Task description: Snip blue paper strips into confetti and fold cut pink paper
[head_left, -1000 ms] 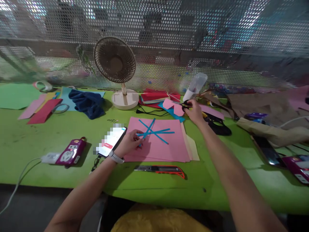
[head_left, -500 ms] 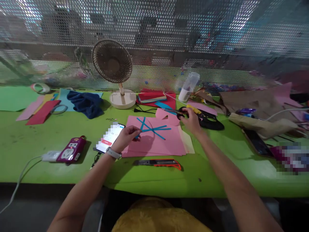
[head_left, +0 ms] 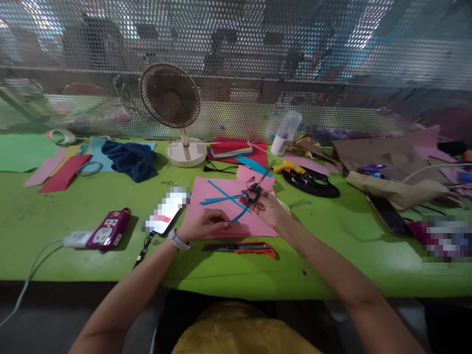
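Note:
My left hand [head_left: 211, 223] pinches one end of a blue paper strip [head_left: 240, 215] above the pink sheets [head_left: 199, 189]. The strip curves up toward my right hand [head_left: 263, 206], which grips black-handled scissors [head_left: 254, 191] with the blades pointing up and away. Whether my right fingers also touch the strip's upper end, I cannot tell. More blue strips [head_left: 219, 199] lie crossed on the pink paper. Just beyond sits a cut pink piece [head_left: 245, 173]. An orange and black utility knife [head_left: 239, 248] rests along the near side of the sheets.
A phone [head_left: 167, 211] and a purple power socket [head_left: 106, 228] lie at left. Behind stand a fan [head_left: 171, 98] and a white bottle [head_left: 285, 133]. A blue cloth [head_left: 129, 160], red papers [head_left: 232, 149], a yellow tool [head_left: 293, 167] and brown paper [head_left: 376, 152] lie around the green table [head_left: 324, 246].
My right hand has lifted the scissors and brought them left and nearer, over the pink paper. My left hand has moved right and nearer with a blue strip.

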{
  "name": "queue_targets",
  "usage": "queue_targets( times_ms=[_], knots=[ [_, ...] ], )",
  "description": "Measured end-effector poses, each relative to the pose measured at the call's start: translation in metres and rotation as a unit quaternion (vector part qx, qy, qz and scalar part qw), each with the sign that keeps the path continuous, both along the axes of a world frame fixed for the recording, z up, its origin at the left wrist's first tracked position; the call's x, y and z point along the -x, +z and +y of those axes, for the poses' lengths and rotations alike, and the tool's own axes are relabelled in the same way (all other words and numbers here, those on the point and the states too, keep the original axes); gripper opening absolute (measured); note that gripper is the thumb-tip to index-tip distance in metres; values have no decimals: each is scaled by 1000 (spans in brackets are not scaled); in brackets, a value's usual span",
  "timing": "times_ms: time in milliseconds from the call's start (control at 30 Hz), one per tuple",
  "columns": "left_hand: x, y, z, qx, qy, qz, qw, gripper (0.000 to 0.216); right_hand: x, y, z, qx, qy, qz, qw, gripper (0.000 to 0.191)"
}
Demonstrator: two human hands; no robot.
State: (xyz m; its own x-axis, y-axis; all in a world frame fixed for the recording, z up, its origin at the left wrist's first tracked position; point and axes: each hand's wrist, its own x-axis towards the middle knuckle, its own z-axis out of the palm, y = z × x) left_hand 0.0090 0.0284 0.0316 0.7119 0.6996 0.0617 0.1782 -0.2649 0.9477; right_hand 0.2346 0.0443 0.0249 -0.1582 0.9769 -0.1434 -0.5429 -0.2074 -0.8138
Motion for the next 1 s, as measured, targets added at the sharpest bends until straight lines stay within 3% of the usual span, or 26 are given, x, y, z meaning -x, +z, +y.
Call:
queue_targets(
  times_ms=[167, 400, 533, 733, 833, 933, 1000],
  knots=[
    [-4, 0, -2, 7, -28, 43, 999, 26, 7, 6, -10, -9, -42, -18, 999, 37],
    [-12, -2, 0, 79, 176, -102, 976, 43, 28, 8, -42, -29, 16, -102, 994, 40],
    [-19, -7, -3, 118, 167, -135, 970, 38, 36, 1, -51, -45, 72, -157, 984, 37],
    [-28, -17, -6, 173, 202, -195, 944, 27, 42, -12, -54, -88, 82, -195, 973, 36],
    [-19, -6, -3, 241, 219, -293, 899, 24, 36, -6, -54, -105, 57, -228, 966, 34],
    [6, 19, 2, 285, 223, -383, 850, 22, 22, 11, -48, -108, 18, -213, 971, 37],
    [28, 35, 4, 286, 164, -383, 863, 16, 11, 23, -42, -106, -13, -192, 975, 40]
  ],
)
